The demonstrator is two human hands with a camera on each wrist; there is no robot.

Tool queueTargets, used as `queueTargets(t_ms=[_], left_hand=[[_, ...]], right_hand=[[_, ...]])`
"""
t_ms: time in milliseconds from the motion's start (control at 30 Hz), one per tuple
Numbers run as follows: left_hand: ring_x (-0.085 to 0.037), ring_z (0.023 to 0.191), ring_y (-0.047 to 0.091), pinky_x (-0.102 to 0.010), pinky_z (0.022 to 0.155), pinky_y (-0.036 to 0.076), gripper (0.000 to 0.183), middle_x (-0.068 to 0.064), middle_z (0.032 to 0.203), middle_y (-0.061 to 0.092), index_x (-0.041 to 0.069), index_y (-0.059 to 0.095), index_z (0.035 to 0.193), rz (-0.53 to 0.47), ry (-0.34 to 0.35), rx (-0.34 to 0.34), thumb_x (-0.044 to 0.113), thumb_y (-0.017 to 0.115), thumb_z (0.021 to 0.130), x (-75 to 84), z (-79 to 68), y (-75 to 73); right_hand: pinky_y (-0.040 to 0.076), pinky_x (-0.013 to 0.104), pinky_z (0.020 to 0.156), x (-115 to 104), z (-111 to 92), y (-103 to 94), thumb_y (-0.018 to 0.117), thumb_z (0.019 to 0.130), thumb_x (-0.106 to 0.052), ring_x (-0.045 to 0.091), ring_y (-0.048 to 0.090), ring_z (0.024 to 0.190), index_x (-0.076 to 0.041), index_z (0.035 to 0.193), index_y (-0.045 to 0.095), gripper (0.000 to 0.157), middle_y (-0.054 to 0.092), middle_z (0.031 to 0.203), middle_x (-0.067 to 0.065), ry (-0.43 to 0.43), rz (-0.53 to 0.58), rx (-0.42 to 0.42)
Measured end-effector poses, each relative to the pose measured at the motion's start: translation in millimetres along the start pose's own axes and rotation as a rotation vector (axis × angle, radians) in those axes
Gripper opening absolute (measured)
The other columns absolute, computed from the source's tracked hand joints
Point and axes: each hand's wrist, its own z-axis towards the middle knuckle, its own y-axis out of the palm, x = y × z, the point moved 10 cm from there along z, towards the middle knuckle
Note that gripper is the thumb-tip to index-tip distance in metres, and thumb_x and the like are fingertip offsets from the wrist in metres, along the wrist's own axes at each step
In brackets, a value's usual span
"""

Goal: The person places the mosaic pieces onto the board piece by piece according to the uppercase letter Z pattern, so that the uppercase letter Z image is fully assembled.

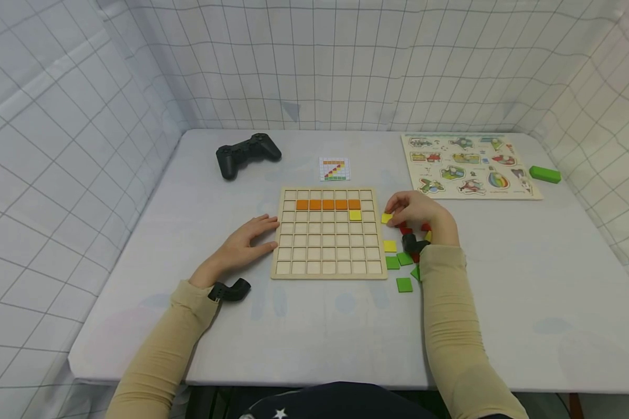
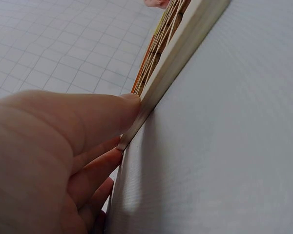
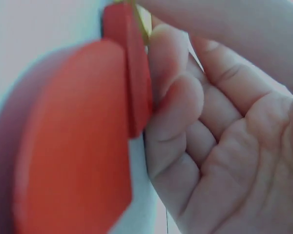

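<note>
Head view: left hand (image 1: 245, 240), thumb spread wide, touches gridded board (image 1: 328, 240) at 9 o'clock; orange tiles (image 1: 328, 205) sit toward its 12; right hand (image 1: 420, 208) pinches yellow tile (image 1: 386, 218) just beyond 3 o'clock edge.

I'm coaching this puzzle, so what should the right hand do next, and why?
With the right hand, probably set the held yellow tile on the board, diagonally down-left of the placed yellow tile: on the card, yellow appears to descend that way, and that cell is bare.
</note>
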Motion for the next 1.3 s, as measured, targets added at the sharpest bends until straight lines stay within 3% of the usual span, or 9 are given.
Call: queueTargets(t_ms=[267, 533, 700, 967, 1300], left_hand=[[-0.028, 0.14, 0.02, -0.042, 0.115, 0.014, 0.053, -0.011, 0.146, 0.038, 0.004, 0.047, 0.138, -0.002, 0.007, 0.001, 0.029, 0.061, 0.093, 1.0, 0.0, -0.1], [-0.029, 0.14, 0.021, -0.042, 0.116, 0.013, 0.054, -0.013, 0.146, 0.038, 0.002, 0.047, 0.137, 0.007, 0.019, 0.005, 0.028, 0.062, 0.092, 1.7, 0.8, 0.0], [-0.028, 0.14, 0.021, -0.041, 0.116, 0.013, 0.054, -0.013, 0.146, 0.038, 0.003, 0.047, 0.137, 0.005, 0.016, 0.004, 0.028, 0.061, 0.092, 1.3, 0.9, -0.2], [-0.028, 0.14, 0.021, -0.041, 0.116, 0.013, 0.053, -0.012, 0.146, 0.038, 0.003, 0.047, 0.137, 0.0, 0.015, 0.004, 0.028, 0.061, 0.092, 1.2, 0.4, -0.4], [-0.028, 0.14, 0.021, -0.043, 0.115, 0.015, 0.054, -0.012, 0.146, 0.038, 0.004, 0.047, 0.138, 0.004, 0.011, 0.007, 0.029, 0.06, 0.093, 0.2, 0.4, 0.0]], right_hand=[[0.047, 0.028, 0.071, -0.5, 2.1, -1.3, 0.076, 0.077, -0.01, 0.02, 0.055, 0.08, -0.001, 0.102, 0.059, 0.032, 0.059, 0.097, 0.01, 0.031, -0.03, 0.029], [0.043, 0.027, 0.065, -3.4, 2.8, -1.9, 0.075, 0.08, -0.018, 0.019, 0.052, 0.074, -0.003, 0.101, 0.062, 0.029, 0.059, 0.088, 0.006, 0.05, -0.072, 0.048], [0.044, 0.03, 0.068, -11.3, -1.4, -5.8, 0.073, 0.082, -0.022, 0.02, 0.054, 0.077, -0.005, 0.1, 0.065, 0.026, 0.062, 0.089, 0.005, 0.046, -0.091, 0.061], [0.042, 0.035, 0.079, -44.2, -3.2, -9.3, 0.071, 0.084, -0.023, 0.022, 0.05, 0.089, -0.005, 0.099, 0.068, 0.024, 0.066, 0.096, 0.005, -0.092, -0.085, 0.123], [0.045, 0.033, 0.078, -78.3, 3.5, 14.2, 0.072, 0.083, -0.018, 0.021, 0.054, 0.086, -0.003, 0.098, 0.068, 0.021, 0.067, 0.094, 0.006, -0.207, -0.086, 0.083]])
